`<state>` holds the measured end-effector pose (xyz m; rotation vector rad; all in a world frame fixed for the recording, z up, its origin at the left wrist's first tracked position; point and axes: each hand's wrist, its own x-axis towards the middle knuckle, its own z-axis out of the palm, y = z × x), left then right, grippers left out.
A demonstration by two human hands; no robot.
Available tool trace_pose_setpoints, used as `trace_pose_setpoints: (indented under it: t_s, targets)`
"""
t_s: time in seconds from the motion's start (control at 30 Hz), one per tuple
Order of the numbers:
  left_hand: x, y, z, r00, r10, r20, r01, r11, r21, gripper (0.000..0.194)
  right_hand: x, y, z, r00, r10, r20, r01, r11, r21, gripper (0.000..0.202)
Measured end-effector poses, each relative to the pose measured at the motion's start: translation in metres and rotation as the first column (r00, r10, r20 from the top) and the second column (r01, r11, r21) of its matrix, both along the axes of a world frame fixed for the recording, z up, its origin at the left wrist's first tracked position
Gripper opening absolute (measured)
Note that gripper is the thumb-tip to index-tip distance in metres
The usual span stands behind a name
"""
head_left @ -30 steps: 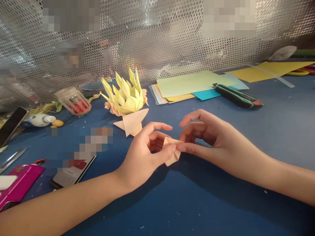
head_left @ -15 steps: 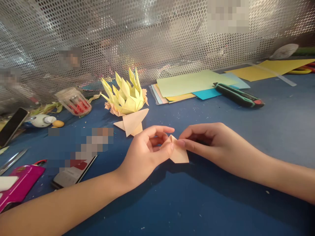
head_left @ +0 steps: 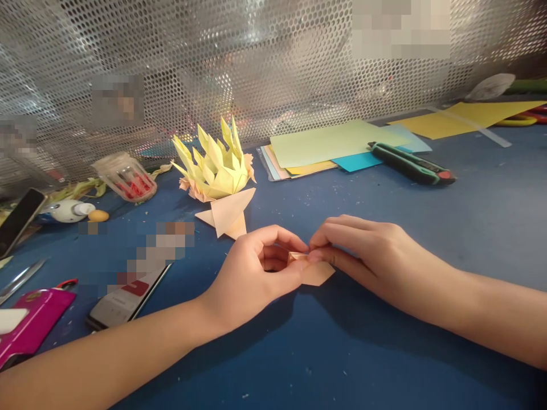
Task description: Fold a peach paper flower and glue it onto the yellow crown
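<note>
A small peach piece of folded paper (head_left: 317, 274) is held just above the blue table, at the middle of the view. My left hand (head_left: 260, 276) pinches its left side between thumb and fingers. With thumb and fingertips together, my right hand (head_left: 363, 247) grips its upper edge close to the left fingertips. The fingers hide much of the paper. Beyond my left hand lie peach folded paper pieces (head_left: 233, 210), overlapping each other. Touching them from behind is a yellow origami flower (head_left: 217, 165) with pointed petals and a peach base.
Behind stand coloured paper sheets (head_left: 318, 148) with a utility knife (head_left: 412, 164) resting on them. At left are a phone (head_left: 123, 299), a magenta glue gun (head_left: 36, 322), a tilted jar (head_left: 128, 179) and a white bottle (head_left: 66, 210). A perforated metal panel (head_left: 273, 68) closes off the back.
The paper has tipped flatter, and its peak is now covered by fingers. My right hand has moved slightly left and down, its fingertips meeting those of my left hand.
</note>
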<state>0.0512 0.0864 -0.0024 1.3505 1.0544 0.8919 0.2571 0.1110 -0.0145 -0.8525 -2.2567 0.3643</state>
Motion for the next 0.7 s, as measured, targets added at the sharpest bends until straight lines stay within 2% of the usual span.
trace_pose_setpoints:
  t_s: [0.2,0.33,0.47,0.57,0.7]
  targets:
    - [-0.001,0.0,-0.004,0.999,0.047,-0.01,-0.046,0.997,0.063,0.008,0.0,-0.002,0.008,0.999,-0.032,0.02,0.033,0.998,-0.048,0.019]
    - [-0.002,-0.001,-0.005,0.997,0.07,-0.024,-0.068,0.996,0.062,0.01,0.0,-0.002,0.012,0.997,-0.008,0.074,0.006,1.0,0.026,0.024]
    - [-0.002,-0.001,-0.003,0.999,0.016,-0.046,-0.013,0.997,0.072,0.018,0.0,-0.001,0.012,0.998,-0.002,0.058,-0.004,0.995,0.097,0.026]
    - [-0.002,-0.001,-0.003,0.999,0.034,-0.022,-0.032,0.996,0.077,0.021,0.001,-0.003,0.014,1.0,-0.011,-0.024,0.01,0.999,-0.043,0.029]
    - [-0.004,0.0,-0.007,0.989,0.127,0.072,-0.134,0.986,0.098,0.024,-0.001,-0.007,0.018,0.994,-0.038,-0.107,0.01,0.968,-0.252,0.02]
